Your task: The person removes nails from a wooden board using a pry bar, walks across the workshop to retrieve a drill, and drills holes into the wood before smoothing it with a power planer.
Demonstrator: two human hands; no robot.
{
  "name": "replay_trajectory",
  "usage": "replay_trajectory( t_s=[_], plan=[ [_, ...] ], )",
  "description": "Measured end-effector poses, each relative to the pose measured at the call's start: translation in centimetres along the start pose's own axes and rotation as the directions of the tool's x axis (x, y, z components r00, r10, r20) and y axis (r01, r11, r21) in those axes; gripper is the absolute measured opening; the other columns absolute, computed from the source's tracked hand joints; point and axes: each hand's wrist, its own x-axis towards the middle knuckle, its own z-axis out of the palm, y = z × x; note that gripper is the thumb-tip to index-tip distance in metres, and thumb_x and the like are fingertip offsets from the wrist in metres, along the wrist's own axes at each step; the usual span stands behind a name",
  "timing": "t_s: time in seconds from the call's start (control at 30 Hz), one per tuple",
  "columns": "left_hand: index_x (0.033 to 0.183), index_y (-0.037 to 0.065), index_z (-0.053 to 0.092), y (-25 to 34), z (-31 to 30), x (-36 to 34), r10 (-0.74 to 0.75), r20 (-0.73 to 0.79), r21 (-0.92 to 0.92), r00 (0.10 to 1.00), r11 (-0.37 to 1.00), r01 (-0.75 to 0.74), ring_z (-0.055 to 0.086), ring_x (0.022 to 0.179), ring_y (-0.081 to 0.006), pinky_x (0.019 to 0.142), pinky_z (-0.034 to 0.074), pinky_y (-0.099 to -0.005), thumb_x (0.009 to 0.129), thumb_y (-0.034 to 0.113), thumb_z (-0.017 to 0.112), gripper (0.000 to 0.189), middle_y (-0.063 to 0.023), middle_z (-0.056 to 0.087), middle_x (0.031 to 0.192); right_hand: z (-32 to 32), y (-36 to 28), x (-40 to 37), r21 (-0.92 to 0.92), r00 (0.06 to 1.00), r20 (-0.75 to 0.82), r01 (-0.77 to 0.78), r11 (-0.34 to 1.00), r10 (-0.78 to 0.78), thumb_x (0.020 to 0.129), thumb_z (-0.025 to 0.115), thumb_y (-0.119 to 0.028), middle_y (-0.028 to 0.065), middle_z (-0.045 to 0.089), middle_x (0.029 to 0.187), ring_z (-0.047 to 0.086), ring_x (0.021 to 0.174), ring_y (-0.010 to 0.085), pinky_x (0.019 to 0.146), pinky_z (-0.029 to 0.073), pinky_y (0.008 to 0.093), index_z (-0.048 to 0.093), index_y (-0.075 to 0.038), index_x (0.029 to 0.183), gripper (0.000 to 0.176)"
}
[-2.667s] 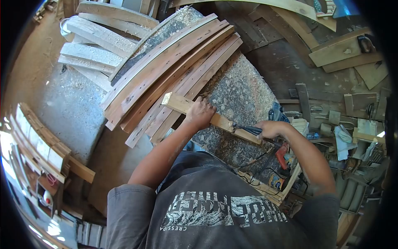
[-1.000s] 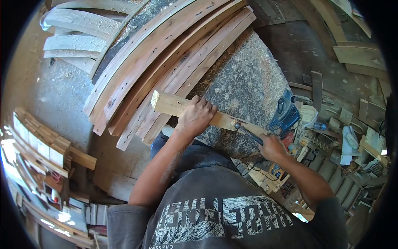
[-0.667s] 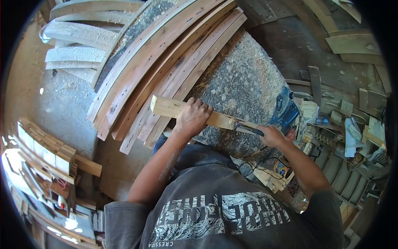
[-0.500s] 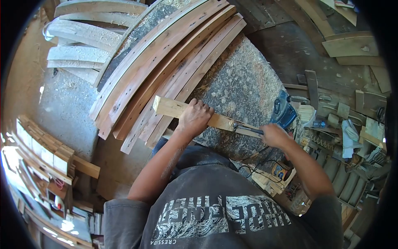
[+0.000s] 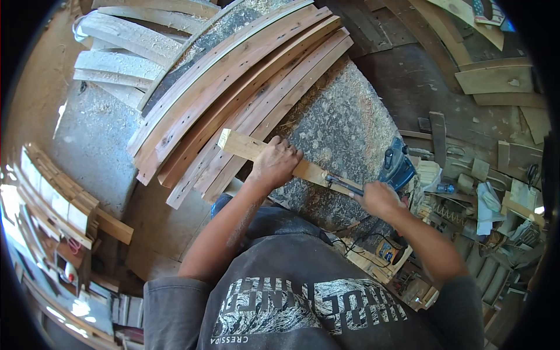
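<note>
My left hand (image 5: 276, 163) is wrapped over the middle of a short light wooden board (image 5: 242, 144), which lies across the edge of some long boards and the bench. My right hand (image 5: 382, 200) grips the handles of metal pincers (image 5: 344, 184). Their head meets the right part of the short board; whatever sits in the jaws is too small to make out. Beyond my left hand, several long curved reddish boards (image 5: 227, 105) with dark holes lie side by side.
A blue power tool (image 5: 398, 165) rests on the sawdust-strewn bench top (image 5: 341, 116), right of the pincers. Pale curved wood pieces (image 5: 125, 38) are piled at upper left. A black cable (image 5: 364, 242) runs near my body. Offcuts and tools clutter the right side.
The pincers' handles have swung slightly toward me and to the left with my right hand. My left hand stays on the short board. The whole view has shifted a little.
</note>
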Motion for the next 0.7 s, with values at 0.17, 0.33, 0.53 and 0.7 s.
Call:
replay_trajectory(
  t_s=[0.17, 0.33, 0.53, 0.7],
  plan=[
    [0.098, 0.011, 0.06, 0.1, -0.4, 0.0, 0.003, 0.026, 0.03, 1.0, 1.0, -0.003, 0.059, 0.098, -0.0213, 0.087, 0.043, -0.0351, 0.069, 0.037, 0.074, 0.041, -0.0044, 0.062, 0.093, 4.8, 5.2, 4.7, 0.158, 0.979, -0.116, 0.186, 0.97, -0.169, 0.088, 0.063, -0.042, 0.0225, 0.067, 0.094, 0.064, 0.092, 0.0401, 0.082, 0.05, 0.0488, 0.071, -0.009, 0.101, 0.036],
    [0.097, 0.012, 0.059, 0.5, -0.9, 0.3, -0.004, 0.041, 0.03, 0.999, 1.0, 0.002, 0.059, 0.098, -0.0226, 0.087, 0.044, -0.0364, 0.066, 0.034, 0.075, 0.042, -0.005, 0.061, 0.093, 5.8, 8.4, 10.1, 0.169, 0.855, -0.253, 0.5, 0.85, -0.452, 0.084, 0.066, -0.039, 0.0211, 0.066, 0.081, 0.064, 0.084, 0.0397, 0.078, 0.05, 0.0497, 0.072, -0.012, 0.093, 0.029],
    [0.093, 0.013, 0.06, 0.7, -1.2, 0.3, 0.006, -0.006, 0.028, 1.0, 1.0, -0.006, 0.059, 0.096, -0.0228, 0.086, 0.044, -0.0375, 0.063, 0.034, 0.076, 0.041, -0.0046, 0.062, 0.091, 3.4, 7.7, 7.5, 0.111, 0.876, -0.183, 0.469, 0.876, -0.445, 0.084, 0.066, -0.032, 0.021, 0.067, 0.083, 0.066, 0.085, 0.0392, 0.078, 0.052, 0.0469, 0.073, -0.01, 0.094, 0.025],
    [0.091, 0.014, 0.06, 1.3, -1.6, 0.2, -0.007, 0.007, 0.041, 1.0, 0.999, 0.007, 0.059, 0.095, -0.0222, 0.086, 0.043, -0.0376, 0.062, 0.036, 0.076, 0.04, -0.0033, 0.062, 0.089, -0.5, 2.7, 2.4, -0.185, 0.916, -0.178, 0.329, 0.926, -0.361, 0.086, 0.06, -0.019, 0.0164, 0.071, 0.09, 0.069, 0.091, 0.032, 0.08, 0.054, 0.041, 0.074, -0.004, 0.095, 0.023]
  ],
)
